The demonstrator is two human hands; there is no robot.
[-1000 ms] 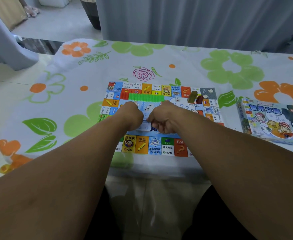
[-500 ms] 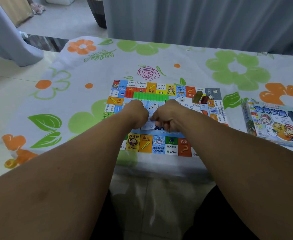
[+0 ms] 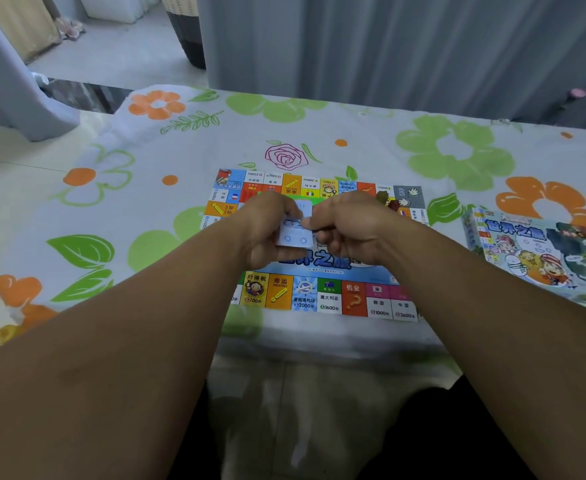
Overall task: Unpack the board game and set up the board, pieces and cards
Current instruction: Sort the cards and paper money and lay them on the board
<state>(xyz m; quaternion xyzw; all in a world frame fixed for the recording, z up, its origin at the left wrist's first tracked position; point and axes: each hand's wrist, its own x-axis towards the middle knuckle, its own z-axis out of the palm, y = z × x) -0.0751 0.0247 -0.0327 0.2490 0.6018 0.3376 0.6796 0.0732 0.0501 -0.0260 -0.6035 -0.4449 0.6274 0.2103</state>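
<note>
Game board (image 3: 329, 297) lies flat and unfolded on the flowered tablecloth (image 3: 371, 157), directly beneath the grip, its nearest row of coloured squares showing on the person's side of the hands. Both hands meet over the board's blue centre and hold the pale blue cards (image 3: 296, 225) between them, just above the printed surface. Left hand (image 3: 269, 230): fingers curled round the cards' left edge. Right hand (image 3: 350, 226): fingers bent, thumb and fingertips pinching the right edge. How many cards are held cannot be read.

Beyond the grip and slightly to its right, small brown and red pieces (image 3: 390, 200) stand on the board near its far right corner. Well to the right of the grip, off the board, the game box (image 3: 534, 251) rests on the cloth with its illustrated face up; its contents cannot be seen. A grey curtain (image 3: 388, 46) hangs past the table's far edge.
</note>
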